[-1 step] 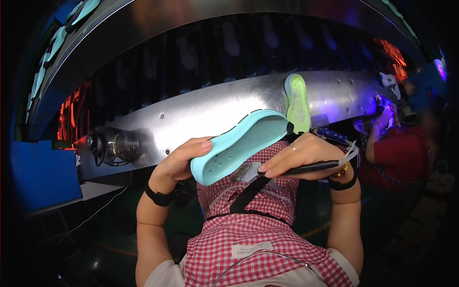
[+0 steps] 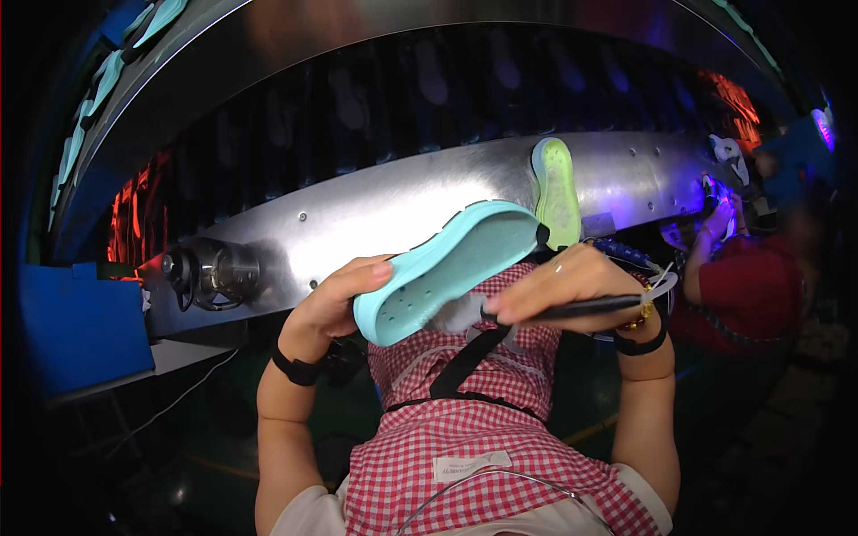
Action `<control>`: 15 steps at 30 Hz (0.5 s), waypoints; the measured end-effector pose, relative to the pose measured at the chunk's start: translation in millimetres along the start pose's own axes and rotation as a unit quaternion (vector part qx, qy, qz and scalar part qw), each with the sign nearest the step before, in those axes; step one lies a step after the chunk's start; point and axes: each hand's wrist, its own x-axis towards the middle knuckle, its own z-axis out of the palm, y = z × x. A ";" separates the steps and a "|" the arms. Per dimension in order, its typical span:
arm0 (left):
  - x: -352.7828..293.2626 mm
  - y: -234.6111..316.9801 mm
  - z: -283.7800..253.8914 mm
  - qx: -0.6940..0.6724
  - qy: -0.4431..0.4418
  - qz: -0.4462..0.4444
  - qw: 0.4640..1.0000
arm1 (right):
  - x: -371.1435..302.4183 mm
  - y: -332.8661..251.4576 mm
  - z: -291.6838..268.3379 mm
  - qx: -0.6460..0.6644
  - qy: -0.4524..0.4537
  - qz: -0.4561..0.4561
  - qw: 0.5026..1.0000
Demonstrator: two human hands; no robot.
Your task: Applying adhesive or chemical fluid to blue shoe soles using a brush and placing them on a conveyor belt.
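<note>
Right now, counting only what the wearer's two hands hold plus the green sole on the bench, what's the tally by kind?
Soles: 2 (turquoise sole in the left hand, green sole on the metal bench)
Brushes: 1 (black-handled brush in the right hand)
Total: 3

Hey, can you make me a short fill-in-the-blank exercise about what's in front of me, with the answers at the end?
1. The pale blue sole in the left grip has small round ____ near one end.
2. The handle in the right grip is coloured ____.
3. The light green sole lies on a shiny bench made of ____.
4. The apron has a checked pattern of white and ____.

Missing words: holes; black; metal; red.
</note>
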 end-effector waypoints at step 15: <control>44.1 -40.1 12.3 -0.330 -0.020 0.231 0.915 | 0.2 2.9 34.7 0.010 0.212 0.124 0.969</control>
